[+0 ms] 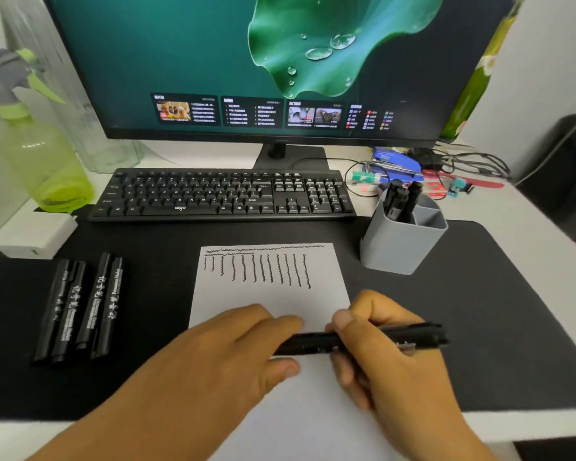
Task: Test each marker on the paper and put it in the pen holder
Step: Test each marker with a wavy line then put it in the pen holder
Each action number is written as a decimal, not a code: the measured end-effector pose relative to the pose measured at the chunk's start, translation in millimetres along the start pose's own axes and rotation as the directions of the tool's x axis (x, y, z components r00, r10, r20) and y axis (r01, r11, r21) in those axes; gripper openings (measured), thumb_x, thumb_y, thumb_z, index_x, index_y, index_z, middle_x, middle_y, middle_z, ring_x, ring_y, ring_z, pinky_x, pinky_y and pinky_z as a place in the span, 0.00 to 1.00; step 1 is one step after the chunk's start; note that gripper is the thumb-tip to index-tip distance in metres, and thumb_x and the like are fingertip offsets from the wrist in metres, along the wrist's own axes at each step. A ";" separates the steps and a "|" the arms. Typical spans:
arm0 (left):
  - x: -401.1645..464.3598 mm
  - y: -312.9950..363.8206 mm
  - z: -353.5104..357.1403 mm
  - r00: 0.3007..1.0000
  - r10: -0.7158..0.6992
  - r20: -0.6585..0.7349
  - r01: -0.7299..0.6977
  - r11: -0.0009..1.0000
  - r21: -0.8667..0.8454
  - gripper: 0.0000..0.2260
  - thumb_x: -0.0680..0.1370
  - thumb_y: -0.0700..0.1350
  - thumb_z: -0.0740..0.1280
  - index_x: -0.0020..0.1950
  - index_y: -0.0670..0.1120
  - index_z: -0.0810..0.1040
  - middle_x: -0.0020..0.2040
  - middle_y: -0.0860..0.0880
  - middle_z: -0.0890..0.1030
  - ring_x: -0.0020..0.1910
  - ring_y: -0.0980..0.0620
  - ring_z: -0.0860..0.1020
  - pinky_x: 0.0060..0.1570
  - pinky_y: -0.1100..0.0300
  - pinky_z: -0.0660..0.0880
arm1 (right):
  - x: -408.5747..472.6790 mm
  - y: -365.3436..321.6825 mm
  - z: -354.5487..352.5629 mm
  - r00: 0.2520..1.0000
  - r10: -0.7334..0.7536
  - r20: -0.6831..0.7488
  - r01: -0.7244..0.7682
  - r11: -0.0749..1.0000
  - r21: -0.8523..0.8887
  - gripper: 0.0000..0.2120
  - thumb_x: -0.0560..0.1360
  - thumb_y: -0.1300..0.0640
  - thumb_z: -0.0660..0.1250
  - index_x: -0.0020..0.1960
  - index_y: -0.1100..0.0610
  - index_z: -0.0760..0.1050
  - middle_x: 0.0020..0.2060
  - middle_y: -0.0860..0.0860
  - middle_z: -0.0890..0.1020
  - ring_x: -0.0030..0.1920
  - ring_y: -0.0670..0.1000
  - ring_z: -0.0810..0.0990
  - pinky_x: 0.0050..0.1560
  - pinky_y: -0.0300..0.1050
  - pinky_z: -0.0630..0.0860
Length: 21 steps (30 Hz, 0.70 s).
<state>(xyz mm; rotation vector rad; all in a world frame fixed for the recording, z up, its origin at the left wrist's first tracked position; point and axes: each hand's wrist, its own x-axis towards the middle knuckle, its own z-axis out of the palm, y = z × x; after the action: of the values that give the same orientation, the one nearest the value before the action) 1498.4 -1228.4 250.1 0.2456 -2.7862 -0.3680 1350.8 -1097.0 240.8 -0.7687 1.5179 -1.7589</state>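
Remaining near the desk's left edge, four black markers (80,304) are waiting; another marker (359,339) is being gripped by both hands (313,354); several are already standing in the pen holder (403,234).

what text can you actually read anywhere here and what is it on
"aigo": front edge of the keyboard.
"Permanent Marker": barrel of a loose marker.
Other marker print, key legends, and text on the monitor: too small or blurred to read.
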 end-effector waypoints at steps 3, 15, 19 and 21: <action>-16.8 -29.2 -4.7 0.988 -0.143 -0.056 0.145 0.988 0.045 0.28 0.76 0.68 0.55 0.73 0.59 0.63 0.53 0.67 0.71 0.44 0.67 0.73 0.40 0.70 0.71 | 8.6 -32.2 -35.2 0.966 -0.230 -0.117 0.200 0.954 -0.223 0.16 0.66 0.43 0.76 0.35 0.54 0.77 0.22 0.47 0.73 0.22 0.46 0.70 0.26 0.35 0.67; -103.2 -201.4 40.1 0.611 -0.782 -0.126 0.726 0.489 0.484 0.32 0.68 0.74 0.50 0.58 0.52 0.71 0.43 0.49 0.69 0.39 0.50 0.66 0.37 0.47 0.75 | 81.4 -92.3 -111.3 0.784 -0.525 -0.331 0.180 0.703 -0.688 0.15 0.75 0.48 0.64 0.39 0.59 0.79 0.26 0.53 0.79 0.24 0.50 0.71 0.29 0.48 0.69; -79.8 -168.0 23.3 0.692 -0.703 -0.163 0.674 0.548 0.496 0.28 0.67 0.71 0.54 0.55 0.52 0.72 0.37 0.51 0.66 0.35 0.56 0.59 0.28 0.59 0.64 | 95.7 -86.3 -98.9 0.828 -0.516 -0.222 0.133 0.564 -0.815 0.19 0.76 0.47 0.62 0.35 0.60 0.77 0.27 0.56 0.80 0.26 0.52 0.74 0.30 0.47 0.72; -71.6 -154.5 18.8 0.734 -0.657 -0.171 0.634 0.574 0.517 0.25 0.66 0.67 0.62 0.53 0.49 0.73 0.37 0.47 0.72 0.34 0.56 0.59 0.27 0.59 0.63 | 103.7 -85.7 -92.9 0.849 -0.485 -0.207 0.092 0.523 -0.847 0.17 0.76 0.47 0.62 0.37 0.59 0.76 0.30 0.57 0.82 0.33 0.55 0.78 0.35 0.48 0.74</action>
<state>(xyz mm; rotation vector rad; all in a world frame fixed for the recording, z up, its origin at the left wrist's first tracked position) 1578.5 -1356.4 169.2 1.4423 -2.6579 0.3115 1205.3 -1118.4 312.4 -1.1982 2.7490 -1.4200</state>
